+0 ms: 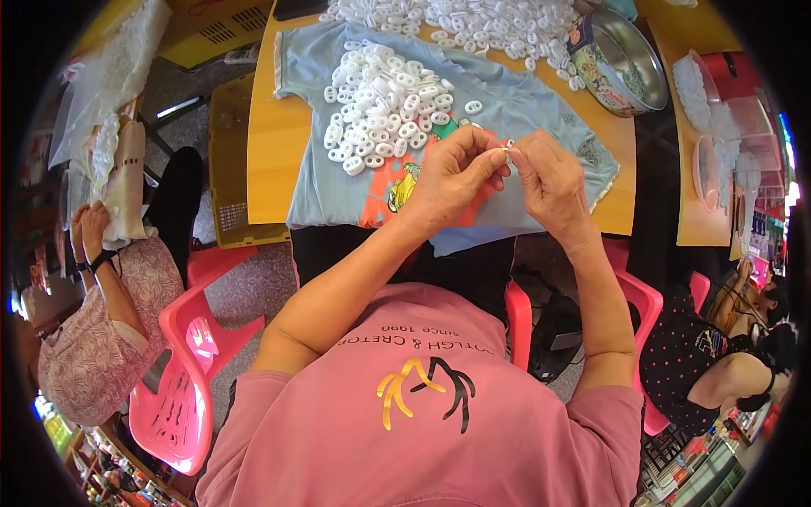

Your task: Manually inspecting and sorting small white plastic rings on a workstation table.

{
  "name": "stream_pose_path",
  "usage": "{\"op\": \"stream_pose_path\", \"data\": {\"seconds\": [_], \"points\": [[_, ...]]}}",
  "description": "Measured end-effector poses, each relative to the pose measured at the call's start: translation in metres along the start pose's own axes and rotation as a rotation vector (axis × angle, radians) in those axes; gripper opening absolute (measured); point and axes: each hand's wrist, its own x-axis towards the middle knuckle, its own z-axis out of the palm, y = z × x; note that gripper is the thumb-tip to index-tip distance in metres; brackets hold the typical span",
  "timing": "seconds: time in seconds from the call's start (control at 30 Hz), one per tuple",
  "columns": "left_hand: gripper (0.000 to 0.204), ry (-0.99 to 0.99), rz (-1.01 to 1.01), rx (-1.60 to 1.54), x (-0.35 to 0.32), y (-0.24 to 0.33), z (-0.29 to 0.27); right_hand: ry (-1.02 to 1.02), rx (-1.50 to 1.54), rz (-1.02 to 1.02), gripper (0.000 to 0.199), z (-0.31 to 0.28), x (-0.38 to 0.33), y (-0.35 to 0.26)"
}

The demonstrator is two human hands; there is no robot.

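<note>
My left hand and my right hand meet fingertip to fingertip above a light blue printed shirt spread on a yellow table. Between the fingertips both hands pinch one small white plastic piece. A heap of the same white oval plastic pieces lies on the shirt, just left of my left hand. A bigger heap of white pieces covers the far end of the table.
A round metal tin stands at the table's far right. A yellow crate sits left of the table, a pink plastic chair below it. One person sits at the left, another at the lower right.
</note>
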Motion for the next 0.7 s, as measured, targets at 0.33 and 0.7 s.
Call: {"op": "stream_pose_path", "data": {"seconds": [0.33, 0.7], "points": [[0.013, 0.015, -0.023, -0.016, 0.002, 0.004, -0.001, -0.077, 0.140, 0.240, 0.008, -0.012, 0.005, 0.008], [0.014, -0.017, 0.018, -0.045, 0.001, -0.001, 0.001, -0.310, -0.087, -0.065, 0.017, 0.011, 0.059, 0.053]]}}
